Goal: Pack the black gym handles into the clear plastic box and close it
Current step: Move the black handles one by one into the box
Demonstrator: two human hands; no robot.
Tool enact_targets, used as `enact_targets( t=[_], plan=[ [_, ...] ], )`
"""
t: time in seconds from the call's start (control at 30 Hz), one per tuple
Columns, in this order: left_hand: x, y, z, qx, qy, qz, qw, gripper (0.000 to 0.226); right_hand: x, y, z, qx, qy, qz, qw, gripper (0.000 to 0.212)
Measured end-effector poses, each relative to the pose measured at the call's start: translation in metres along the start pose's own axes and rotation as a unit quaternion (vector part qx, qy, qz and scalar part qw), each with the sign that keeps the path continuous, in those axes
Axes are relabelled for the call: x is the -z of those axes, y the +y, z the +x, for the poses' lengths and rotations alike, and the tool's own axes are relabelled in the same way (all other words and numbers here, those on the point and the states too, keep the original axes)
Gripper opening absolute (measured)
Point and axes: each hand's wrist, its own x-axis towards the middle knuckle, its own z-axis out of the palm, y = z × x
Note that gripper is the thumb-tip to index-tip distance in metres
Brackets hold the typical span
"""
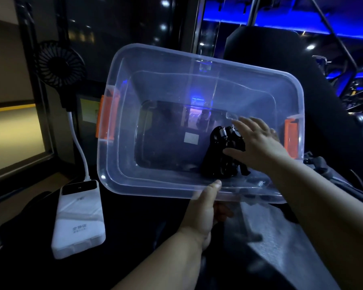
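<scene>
The left hand (201, 208) grips the near rim of the clear plastic box (155, 51), thumb on top and fingers underneath. The right hand (258, 143) reaches inside with its fingers spread and fairly straight, lying over the black gym handles (216, 158). It looks released rather than clenched around them.

The box fills the middle of the frame, its open top turned toward the camera and no lid on it. A pale translucent sheet (277, 231) at lower right, partly under the box, may be the lid, but that is not certain. At lower left lies a white power bank (78, 218), and a small black fan (60, 63) stands at upper left. The handles sit on the box floor toward its lower right corner, springs visible at their top. The orange latches (102, 117) on both short sides hang unfastened.

Judged from this, packing is under way: at least one cluster of handles is in. Another spring (260, 183) glints at the near rim, though whether it lies inside or below the box cannot be told. Fitting the lid and snapping the latches are not yet done.
</scene>
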Motion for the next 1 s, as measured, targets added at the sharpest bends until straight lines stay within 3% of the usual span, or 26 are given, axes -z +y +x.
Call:
enact_targets(
  t=[0.13,0.23,0.43,0.57,0.7,0.9,1.0],
  plan=[
    [0.001,0.0,0.001,0.007,-0.008,-0.004,1.0,0.025,0.019,0.015,-0.037,-0.008,0.174,0.04,0.984,0.064],
    [-0.002,0.001,0.0,0.01,-0.004,-0.001,1.0,0.036,0.02,0.024,-0.072,-0.055,0.251,0.065,0.964,0.054],
    [-0.004,0.0,0.001,0.021,0.02,0.015,0.999,0.048,0.012,0.043,-0.122,-0.18,0.191,0.196,0.945,0.074],
    [-0.005,-0.001,0.0,0.022,0.022,0.019,0.999,0.054,0.005,0.072,-0.134,-0.263,0.129,0.17,0.941,0.076],
    [-0.004,-0.004,0.001,0.024,0.026,0.016,0.999,0.055,-0.006,0.091,-0.138,-0.281,0.08,0.125,0.948,0.073],
    [-0.007,-0.007,0.0,0.019,0.029,0.017,0.999,0.046,0.011,0.082,-0.143,-0.286,0.173,0.172,0.927,0.04],
    [-0.008,-0.008,0.0,0.019,0.036,0.016,0.999,0.052,0.015,0.079,-0.143,-0.273,0.199,0.139,0.931,0.037]
  ],
)
